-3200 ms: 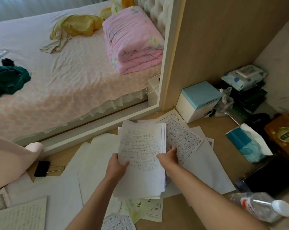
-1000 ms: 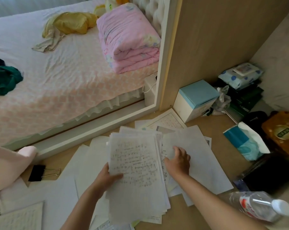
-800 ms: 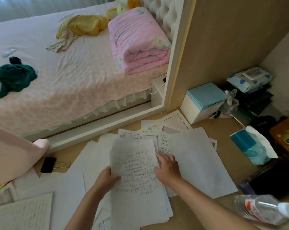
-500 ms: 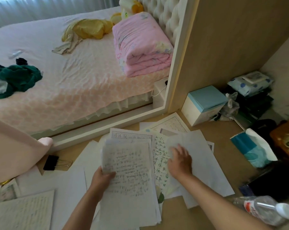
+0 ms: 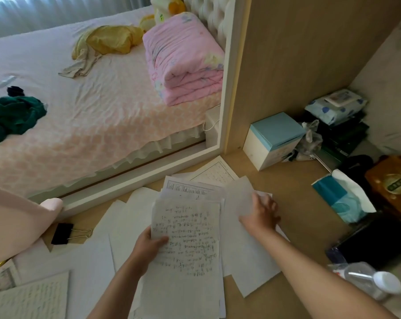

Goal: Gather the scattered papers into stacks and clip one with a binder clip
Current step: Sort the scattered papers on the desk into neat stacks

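My left hand (image 5: 149,247) grips the left edge of a stack of handwritten papers (image 5: 190,249), held over the wooden desk. Just right of the stack, my right hand (image 5: 260,215) pinches a blank white sheet (image 5: 238,199) whose top corner curls up off the desk. More loose sheets (image 5: 208,176) fan out beyond the stack, and others (image 5: 91,268) lie to the left. A black binder clip (image 5: 62,233) with wire handles rests on the desk at the far left, apart from both hands.
A blue-lidded box (image 5: 273,139), a tissue pack (image 5: 342,196), a wipes pack (image 5: 335,104) and dark items crowd the right. A plastic bottle (image 5: 367,282) lies at the lower right. A pink cushion (image 5: 15,224) is at the left. A mirror (image 5: 103,88) stands behind the desk.
My right hand left the stack, reached right and took hold of the blank sheet, lifting its corner. My left hand kept hold of the stack and lowered it slightly.
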A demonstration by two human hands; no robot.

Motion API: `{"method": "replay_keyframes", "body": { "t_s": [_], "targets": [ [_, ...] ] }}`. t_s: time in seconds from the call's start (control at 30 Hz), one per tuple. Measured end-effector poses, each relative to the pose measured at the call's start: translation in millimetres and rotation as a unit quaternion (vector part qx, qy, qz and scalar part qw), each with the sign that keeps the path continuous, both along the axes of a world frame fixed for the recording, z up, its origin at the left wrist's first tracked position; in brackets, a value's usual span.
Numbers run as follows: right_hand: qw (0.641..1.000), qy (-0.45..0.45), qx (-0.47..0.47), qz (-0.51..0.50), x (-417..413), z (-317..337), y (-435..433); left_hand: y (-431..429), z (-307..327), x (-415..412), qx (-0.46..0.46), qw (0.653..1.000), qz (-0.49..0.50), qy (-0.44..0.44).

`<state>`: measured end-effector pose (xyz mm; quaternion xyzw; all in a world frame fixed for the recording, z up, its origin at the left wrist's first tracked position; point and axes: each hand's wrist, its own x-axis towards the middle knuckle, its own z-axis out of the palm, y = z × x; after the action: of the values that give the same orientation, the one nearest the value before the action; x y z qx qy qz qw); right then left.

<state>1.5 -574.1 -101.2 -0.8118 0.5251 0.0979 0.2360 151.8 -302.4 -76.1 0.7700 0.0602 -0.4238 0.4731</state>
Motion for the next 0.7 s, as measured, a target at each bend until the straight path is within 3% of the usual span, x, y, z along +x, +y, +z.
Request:
{"method": "replay_keyframes", "body": {
  "t_s": [0.07, 0.2, 0.4, 0.5, 0.57, 0.7],
  "targets": [
    [0.997, 0.049, 0.028, -0.053, -6, 0, -12, 2, -5, -3, 0.002, 1.0, 0.01, 0.015],
    [0.996, 0.055, 0.046, -0.057, -6, -4, -16, 2, -15, -11, -0.004, 0.999, 0.026, 0.038],
    [0.994, 0.106, -0.011, -0.035, -6, 1, -15, 5, -14, -12, 0.034, 0.997, 0.046, -0.043],
    [0.999, 0.011, -0.053, -0.004, -8, 1, -10, 14, -15, -11, 0.057, 0.995, 0.058, -0.064],
    [0.996, -0.084, -0.031, 0.012, -6, 2, -4, 19, -16, -13, 0.063, 0.994, 0.06, -0.066],
    [0.984, -0.171, -0.012, 0.046, 7, 23, 18, 29, -11, -18, 0.087, 0.99, 0.07, -0.089]
  ]
}}
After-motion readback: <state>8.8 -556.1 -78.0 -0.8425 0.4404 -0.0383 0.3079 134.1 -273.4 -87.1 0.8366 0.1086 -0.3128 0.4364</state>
